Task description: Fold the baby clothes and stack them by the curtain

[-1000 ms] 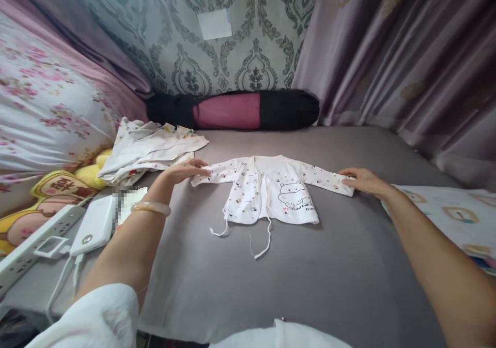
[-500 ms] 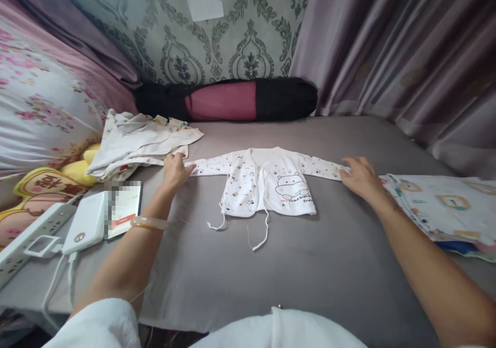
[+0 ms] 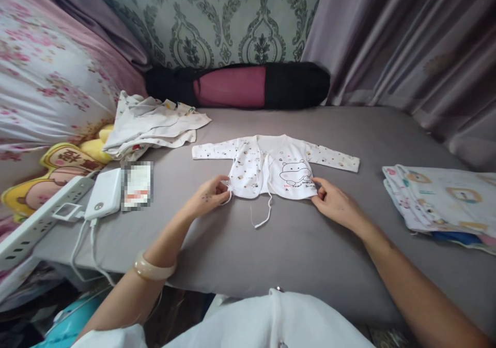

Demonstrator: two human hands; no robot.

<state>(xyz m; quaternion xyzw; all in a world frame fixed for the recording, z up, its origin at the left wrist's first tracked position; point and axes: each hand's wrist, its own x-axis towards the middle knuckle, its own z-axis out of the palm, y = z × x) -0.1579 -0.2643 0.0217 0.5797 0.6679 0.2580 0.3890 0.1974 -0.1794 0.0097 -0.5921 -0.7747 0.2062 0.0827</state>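
A small white baby jacket lies spread on the grey sheet, both sleeves stretched out sideways. Its left half carries a small scattered print, its right half a cartoon animal with lettering. A white tie string hangs from the front opening onto the sheet. My left hand pinches the jacket's lower left corner, where another tie comes off the side. At the lower right side, my right hand has thumb and fingers closed on the jacket's edge.
Rumpled baby clothes lie at the back left, folded ones at the right. A power bank, a power strip and a blurred-out phone sit at the left. A black and pink roll lies against the wall.
Both hands have left the sleeve ends and moved inward and nearer to me, onto the jacket's lower side corners. The view has tilted down a little.
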